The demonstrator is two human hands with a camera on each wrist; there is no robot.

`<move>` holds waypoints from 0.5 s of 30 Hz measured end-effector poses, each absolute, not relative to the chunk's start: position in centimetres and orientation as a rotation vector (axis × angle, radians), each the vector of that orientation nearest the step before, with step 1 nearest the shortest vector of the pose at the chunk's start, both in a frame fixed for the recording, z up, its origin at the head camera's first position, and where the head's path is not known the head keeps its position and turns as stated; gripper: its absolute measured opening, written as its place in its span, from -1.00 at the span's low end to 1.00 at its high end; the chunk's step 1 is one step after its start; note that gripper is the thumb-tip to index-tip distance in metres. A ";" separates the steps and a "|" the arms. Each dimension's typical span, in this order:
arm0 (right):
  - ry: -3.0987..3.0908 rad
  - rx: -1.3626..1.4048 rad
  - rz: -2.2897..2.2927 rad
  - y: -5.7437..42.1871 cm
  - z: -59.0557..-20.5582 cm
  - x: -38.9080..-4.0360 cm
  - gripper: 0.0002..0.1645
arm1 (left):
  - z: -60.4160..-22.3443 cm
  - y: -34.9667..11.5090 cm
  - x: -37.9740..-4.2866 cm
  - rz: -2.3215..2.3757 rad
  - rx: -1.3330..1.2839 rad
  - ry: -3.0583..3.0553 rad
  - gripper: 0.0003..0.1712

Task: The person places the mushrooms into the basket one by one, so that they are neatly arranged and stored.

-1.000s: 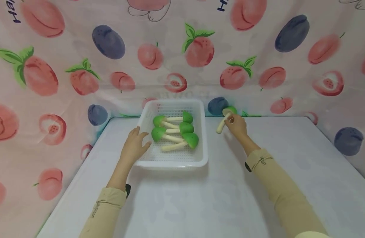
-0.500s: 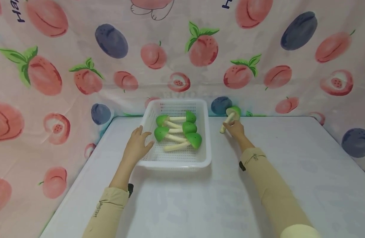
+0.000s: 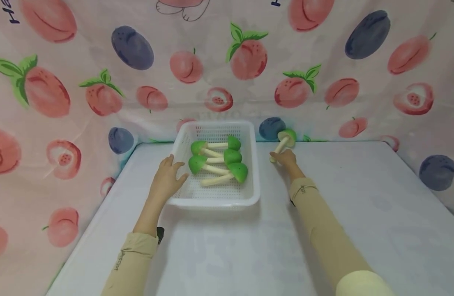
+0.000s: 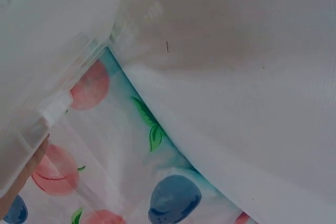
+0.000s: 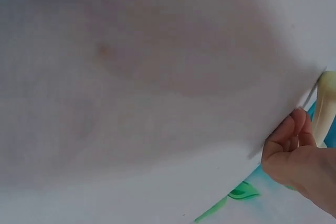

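Note:
My left hand (image 3: 165,179) rests at the left rim of a white plastic basket (image 3: 212,203), fingers and thumb spread. In the left wrist view, part of a finger (image 4: 23,179) lies along the basket's outer wall (image 4: 31,114). Several green-capped toy mushrooms (image 3: 197,164) with cream stems lie inside the basket. Right of it, my right hand (image 3: 286,158) pinches the lower stem of another toy mushroom (image 3: 284,142), whose cap points toward the back curtain. The right wrist view has the right hand (image 5: 299,153) with curled fingers beside the cream stem (image 5: 326,106); their contact is partly hidden.
A white-covered table (image 3: 227,250) carries the basket near its back edge. Behind and to the left hangs a pink curtain (image 3: 197,37) printed with peaches and dark plums.
My right hand has slid down from near the cap to the lower stem, while the mushroom has stayed in about the same place. My left hand stays at the basket rim.

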State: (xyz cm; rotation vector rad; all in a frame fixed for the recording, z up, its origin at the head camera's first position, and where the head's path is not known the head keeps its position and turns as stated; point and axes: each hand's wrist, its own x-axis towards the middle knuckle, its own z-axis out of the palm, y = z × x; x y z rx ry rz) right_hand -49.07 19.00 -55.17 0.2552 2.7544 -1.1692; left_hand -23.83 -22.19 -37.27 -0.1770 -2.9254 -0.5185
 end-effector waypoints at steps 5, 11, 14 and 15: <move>2.682 0.305 -1.142 15.9 -48.0 -43.4 -0.10 | -37.2 -22.3 -23.8 -0.534 -0.160 -2.924 -0.47; 2.598 0.416 -1.125 13.9 -42.5 -38.7 -0.26 | -37.3 -22.2 -23.8 -0.551 -0.157 -2.937 -0.48; 2.608 0.447 -1.130 13.6 -42.2 -38.0 -0.30 | -37.2 -22.2 -23.8 -0.551 -0.152 -2.933 -0.48; 2.617 0.452 -1.128 13.6 -42.1 -37.7 -0.31 | -37.2 -22.1 -23.8 -0.553 -0.152 -2.932 -0.48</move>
